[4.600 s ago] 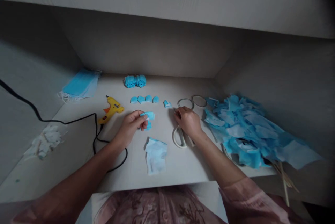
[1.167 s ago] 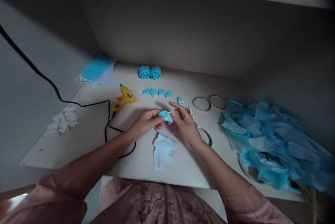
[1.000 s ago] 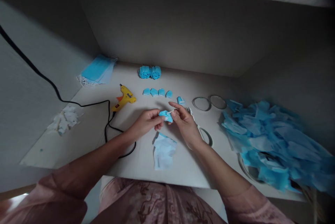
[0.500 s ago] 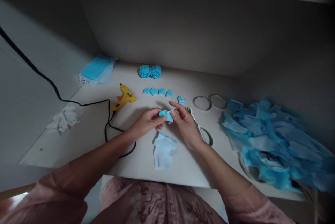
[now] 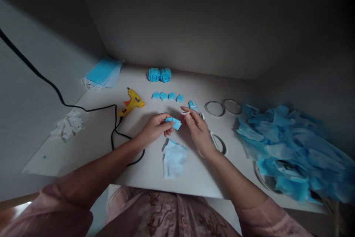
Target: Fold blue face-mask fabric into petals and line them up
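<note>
Between the thumb and fingers of my left hand [image 5: 156, 126] is a small folded piece of blue mask fabric [image 5: 174, 123]. A little to the right, my right hand [image 5: 198, 128] pinches a small white strip [image 5: 185, 113], apart from the blue piece. Below both hands a pale blue cut mask piece [image 5: 174, 159] lies flat on the table. Scissors [image 5: 216, 141] rest beside and partly under my right hand. Beyond my hands, several small folded blue pieces [image 5: 168, 96] sit in a row, and another blue piece with a white strip [image 5: 192, 105] lies to their right.
A yellow glue gun [image 5: 131, 102] lies left with its black cord [image 5: 115, 129] looping on the table [image 5: 94, 148]. Blue rolled rosettes [image 5: 159, 75], a mask stack [image 5: 102, 72], two metal rings [image 5: 215, 108], white scraps [image 5: 68, 126] and a large blue fabric pile [image 5: 291, 148] surround the work area.
My right hand has pulled the white strip away from the blue piece, and the two hands are slightly further apart. The blue piece now lies flatter in my left hand.
</note>
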Demonstrator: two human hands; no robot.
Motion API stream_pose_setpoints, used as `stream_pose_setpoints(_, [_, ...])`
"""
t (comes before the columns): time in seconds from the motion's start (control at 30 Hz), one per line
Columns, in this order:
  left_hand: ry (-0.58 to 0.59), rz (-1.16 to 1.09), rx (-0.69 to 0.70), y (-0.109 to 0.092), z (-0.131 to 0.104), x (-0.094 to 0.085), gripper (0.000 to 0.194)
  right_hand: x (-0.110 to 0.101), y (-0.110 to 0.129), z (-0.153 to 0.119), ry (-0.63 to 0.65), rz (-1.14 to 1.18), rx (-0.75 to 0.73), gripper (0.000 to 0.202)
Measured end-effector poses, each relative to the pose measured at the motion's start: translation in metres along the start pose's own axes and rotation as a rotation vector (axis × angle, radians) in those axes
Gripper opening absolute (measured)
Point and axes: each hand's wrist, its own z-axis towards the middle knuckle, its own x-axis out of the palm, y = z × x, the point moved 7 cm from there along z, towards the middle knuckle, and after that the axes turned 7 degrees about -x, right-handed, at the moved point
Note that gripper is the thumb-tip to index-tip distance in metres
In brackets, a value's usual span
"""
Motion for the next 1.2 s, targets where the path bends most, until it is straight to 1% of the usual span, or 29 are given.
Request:
stream_pose_setpoints(0.07, [-0.019, 0.001, -0.003, 0.000, 0.000, -0.001, 0.017, -0.008, 0.008, 0.001, -0.052, -0.094, -0.087, 0.026])
stream_pose_setpoints(0.17, [-0.024, 0.002, 0.003, -0.002, 0.000, -0.002, 0.018, -0.012, 0.028, 0.000, -0.086, -0.291, -0.311, 0.013])
stream_pose_setpoints(0.27, [-0.014, -0.006, 0.017, -0.002, 0.000, -0.003, 0.020, -0.006, 0.043, -0.004, -0.037, -0.415, -0.508, 0.013])
stream_pose_setpoints(0.37, [-0.007, -0.016, 0.029, -0.002, -0.001, -0.002, 0.021, -0.001, 0.045, -0.007, 0.017, -0.470, -0.591, 0.017])
stream_pose_setpoints(0.5, [-0.008, -0.022, 0.030, -0.002, 0.000, -0.002, 0.019, 0.001, 0.043, -0.009, 0.057, -0.519, -0.633, 0.021])
stream_pose_setpoints(0.63, [0.009, -0.046, 0.028, -0.001, 0.000, -0.002, 0.016, 0.003, 0.045, -0.010, 0.083, -0.553, -0.689, 0.022])
stream_pose_setpoints(0.9, [0.067, -0.157, 0.012, 0.003, 0.001, -0.001, 0.015, 0.008, 0.044, -0.011, 0.125, -0.620, -0.716, 0.027])
stream_pose_setpoints(0.97, [0.065, -0.166, 0.005, 0.003, 0.002, -0.002, 0.016, 0.008, 0.044, -0.011, 0.141, -0.617, -0.710, 0.027])
stream_pose_setpoints(1.1, [0.032, -0.177, -0.005, 0.002, 0.003, -0.006, 0.015, 0.011, 0.045, -0.010, 0.215, -0.583, -0.691, 0.033])
stream_pose_setpoints(1.2, [0.035, -0.137, -0.002, -0.001, 0.002, -0.006, 0.016, 0.007, 0.046, -0.007, 0.212, -0.504, -0.631, 0.032])
